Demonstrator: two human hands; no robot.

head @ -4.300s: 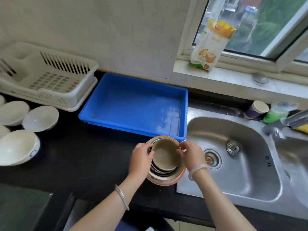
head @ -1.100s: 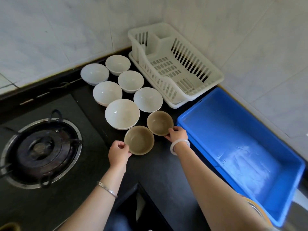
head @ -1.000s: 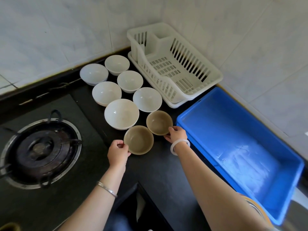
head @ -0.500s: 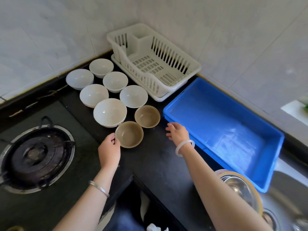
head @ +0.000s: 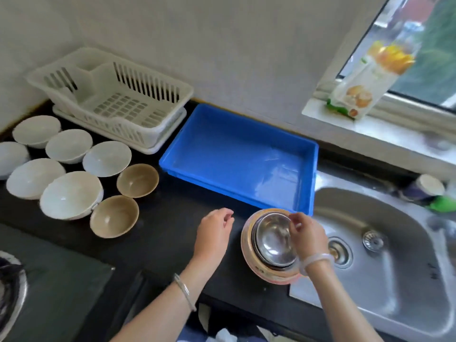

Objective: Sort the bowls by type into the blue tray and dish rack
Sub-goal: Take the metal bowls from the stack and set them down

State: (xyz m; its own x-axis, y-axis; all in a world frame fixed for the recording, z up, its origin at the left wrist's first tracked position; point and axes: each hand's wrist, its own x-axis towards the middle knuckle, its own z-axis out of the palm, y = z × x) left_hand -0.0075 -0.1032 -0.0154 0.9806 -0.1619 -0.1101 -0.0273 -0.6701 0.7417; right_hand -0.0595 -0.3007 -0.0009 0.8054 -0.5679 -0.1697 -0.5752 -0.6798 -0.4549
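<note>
A person's right hand (head: 308, 236) reaches over a nest of steel bowls (head: 272, 243) stacked inside an orange-rimmed bowl (head: 269, 274), its fingers (head: 294, 219) curled and pinching the far rim of the top steel bowl. The stack stands at the near edge of the dark surface (head: 167, 230), just beside the sink (head: 399, 255) and just in front of the near right corner of the blue tray (head: 222, 149). The left hand (head: 213, 233) hovers over the surface to the left of the stack, fingers loosely curled and slightly apart, holding nothing. The white dish rack (head: 111, 99) sits against the far wall, its right end touching or almost touching the tray. Left of the tray, a cluster of white bowls (head: 71, 195) stands upright on the surface, with two brown bowls (head: 137, 180) at its right side, the nearer one (head: 114, 215) touching the largest white bowl. A printed carton (head: 365, 77) leans on the windowsill at far right.
</note>
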